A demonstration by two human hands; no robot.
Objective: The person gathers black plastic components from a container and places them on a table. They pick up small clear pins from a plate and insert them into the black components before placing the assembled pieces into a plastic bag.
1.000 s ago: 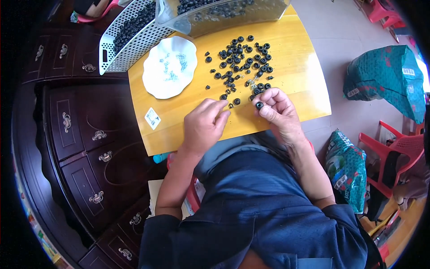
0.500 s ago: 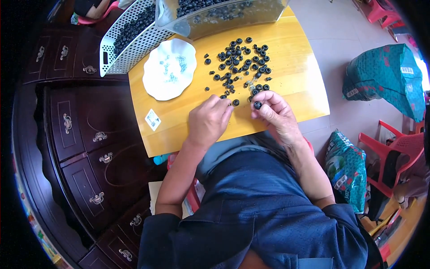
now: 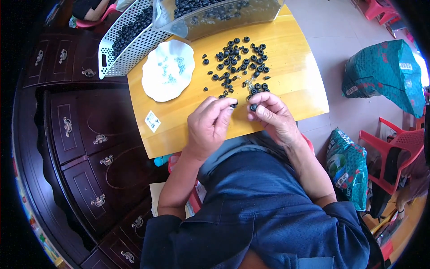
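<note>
Between the thumb and fingers of my right hand (image 3: 278, 119) is a round black wheel-like part (image 3: 254, 107), its face toward me. My left hand (image 3: 208, 124) is closed just to its left, above the near part of the table, with a small black round part (image 3: 234, 105) at its fingertips; the fingers partly cover it. The two parts are apart. Beyond my hands lie many loose black wheel-like parts (image 3: 233, 61) and smaller black pieces. A few clear tiny pieces (image 3: 251, 82) lie among them.
A white wavy-edged plate (image 3: 154, 92) holding small clear pieces is at the left of the yellow table (image 3: 300, 80). Behind it stand a white perforated basket (image 3: 121, 67) and a clear bin (image 3: 215, 29), both with black parts. Teal bags (image 3: 376, 67) and a red chair (image 3: 389, 157) are at right.
My left hand has risen from the table with a black round part now at its fingertips. My right hand has shifted slightly, keeping its part.
</note>
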